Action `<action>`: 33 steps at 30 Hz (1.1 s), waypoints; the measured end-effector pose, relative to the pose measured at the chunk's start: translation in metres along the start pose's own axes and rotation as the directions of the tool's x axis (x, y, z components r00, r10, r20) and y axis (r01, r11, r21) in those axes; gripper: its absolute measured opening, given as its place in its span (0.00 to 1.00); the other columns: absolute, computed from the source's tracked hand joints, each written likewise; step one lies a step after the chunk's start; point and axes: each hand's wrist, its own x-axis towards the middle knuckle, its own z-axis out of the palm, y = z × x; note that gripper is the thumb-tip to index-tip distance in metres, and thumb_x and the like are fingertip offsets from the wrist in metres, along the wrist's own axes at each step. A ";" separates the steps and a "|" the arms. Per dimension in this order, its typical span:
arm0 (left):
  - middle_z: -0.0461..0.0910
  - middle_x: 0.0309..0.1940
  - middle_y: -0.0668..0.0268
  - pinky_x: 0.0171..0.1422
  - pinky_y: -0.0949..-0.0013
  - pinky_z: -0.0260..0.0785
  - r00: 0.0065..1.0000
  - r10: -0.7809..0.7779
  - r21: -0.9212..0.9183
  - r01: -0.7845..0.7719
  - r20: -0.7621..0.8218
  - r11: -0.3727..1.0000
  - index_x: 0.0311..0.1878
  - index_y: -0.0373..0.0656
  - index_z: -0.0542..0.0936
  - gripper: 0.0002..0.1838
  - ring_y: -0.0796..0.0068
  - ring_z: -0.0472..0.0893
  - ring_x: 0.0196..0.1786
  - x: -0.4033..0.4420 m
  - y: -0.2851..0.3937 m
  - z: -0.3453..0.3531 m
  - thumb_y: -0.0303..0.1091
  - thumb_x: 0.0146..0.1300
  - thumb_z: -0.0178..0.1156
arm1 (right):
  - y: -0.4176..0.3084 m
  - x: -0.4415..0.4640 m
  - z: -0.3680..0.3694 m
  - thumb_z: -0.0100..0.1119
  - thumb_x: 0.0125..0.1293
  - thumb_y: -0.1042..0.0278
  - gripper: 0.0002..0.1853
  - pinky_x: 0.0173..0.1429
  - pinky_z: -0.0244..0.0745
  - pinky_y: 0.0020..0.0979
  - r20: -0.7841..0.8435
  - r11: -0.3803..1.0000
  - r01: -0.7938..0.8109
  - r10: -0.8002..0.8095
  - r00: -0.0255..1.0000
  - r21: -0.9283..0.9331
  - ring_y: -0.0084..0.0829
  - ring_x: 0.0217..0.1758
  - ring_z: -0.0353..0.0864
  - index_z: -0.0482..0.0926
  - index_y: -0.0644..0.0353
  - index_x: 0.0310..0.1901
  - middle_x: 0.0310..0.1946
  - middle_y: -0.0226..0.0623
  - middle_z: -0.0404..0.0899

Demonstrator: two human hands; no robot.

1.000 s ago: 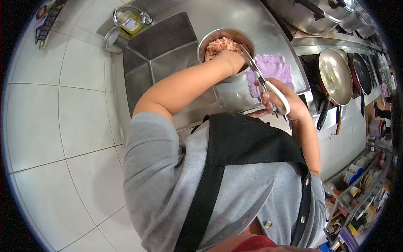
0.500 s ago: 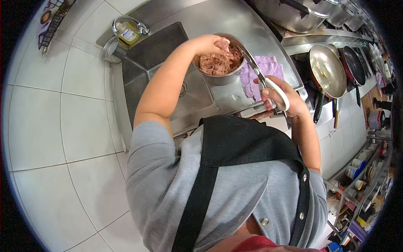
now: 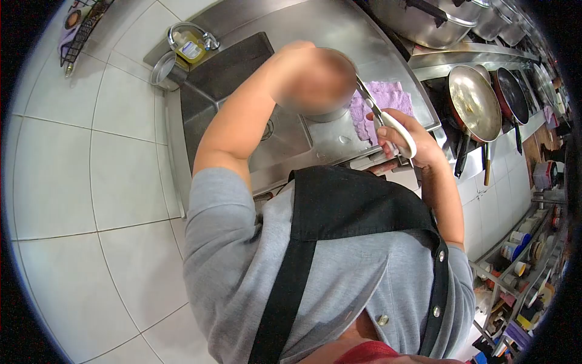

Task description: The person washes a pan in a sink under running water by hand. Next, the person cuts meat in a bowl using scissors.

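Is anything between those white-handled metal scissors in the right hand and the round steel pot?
Nothing visible: the right hand holds the scissors up to the pot. Blur hides its inside.

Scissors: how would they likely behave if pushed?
Probably stiff: the scissors have metal blades. They should resist slipping, since the right hand grips the white handle. Pushed forward, they might knock the pot beside the blades.

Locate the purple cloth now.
Head view, right of centre: the purple cloth lies on the steel counter beside the metal pot, partly behind the scissors in the right hand.
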 end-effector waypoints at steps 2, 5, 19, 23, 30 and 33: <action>0.82 0.31 0.61 0.40 0.62 0.71 0.979 -0.033 0.159 0.065 -0.199 0.985 0.35 0.45 0.81 0.08 0.62 0.80 0.35 -0.011 0.019 0.000 0.38 0.57 0.61 | 0.003 0.001 0.000 0.60 0.58 0.65 0.23 0.26 0.67 0.20 0.004 1.000 -0.017 0.017 1.000 -0.002 0.20 0.21 0.71 0.72 0.65 0.54 0.24 0.28 0.72; 0.82 0.32 0.59 0.42 0.60 0.71 0.949 0.036 0.002 -0.037 -0.313 0.999 0.36 0.46 0.81 0.05 0.59 0.81 0.38 0.005 0.009 0.020 0.32 0.55 0.61 | 0.005 0.002 0.000 0.60 0.58 0.65 0.23 0.26 0.66 0.20 0.002 1.000 -0.017 0.017 1.000 -0.021 0.19 0.21 0.71 0.72 0.65 0.55 0.24 0.28 0.72; 0.79 0.48 0.54 0.55 0.58 0.71 0.998 0.031 0.229 -0.043 0.055 0.972 0.48 0.44 0.80 0.16 0.56 0.79 0.51 -0.006 0.063 0.065 0.35 0.58 0.54 | 0.003 0.004 -0.003 0.61 0.60 0.63 0.21 0.21 0.73 0.25 0.025 0.992 -0.103 0.105 0.994 -0.068 0.15 0.21 0.68 0.72 0.55 0.55 0.22 0.22 0.68; 0.77 0.51 0.53 0.54 0.58 0.72 0.973 0.048 0.238 -0.102 0.225 0.966 0.51 0.41 0.79 0.16 0.55 0.79 0.51 0.007 0.063 0.068 0.32 0.61 0.49 | 0.010 0.006 -0.004 0.61 0.59 0.63 0.22 0.20 0.75 0.25 0.055 0.991 -0.128 0.130 0.990 -0.048 0.14 0.21 0.69 0.71 0.53 0.55 0.21 0.22 0.67; 0.78 0.51 0.54 0.58 0.60 0.69 0.999 -0.013 0.026 0.012 0.029 1.000 0.50 0.41 0.80 0.21 0.57 0.78 0.54 0.022 0.051 0.092 0.42 0.64 0.44 | 0.015 -0.001 -0.008 0.62 0.59 0.62 0.21 0.21 0.71 0.22 0.037 0.994 -0.106 0.107 0.994 -0.019 0.15 0.20 0.69 0.72 0.55 0.54 0.22 0.24 0.69; 0.79 0.50 0.56 0.56 0.60 0.70 0.997 0.043 0.025 -0.045 0.069 0.999 0.48 0.43 0.81 0.20 0.57 0.79 0.50 0.023 0.041 0.084 0.44 0.62 0.49 | 0.016 -0.002 -0.009 0.62 0.59 0.63 0.21 0.22 0.69 0.20 0.038 0.996 -0.087 0.088 0.995 -0.005 0.16 0.20 0.70 0.72 0.57 0.54 0.23 0.25 0.70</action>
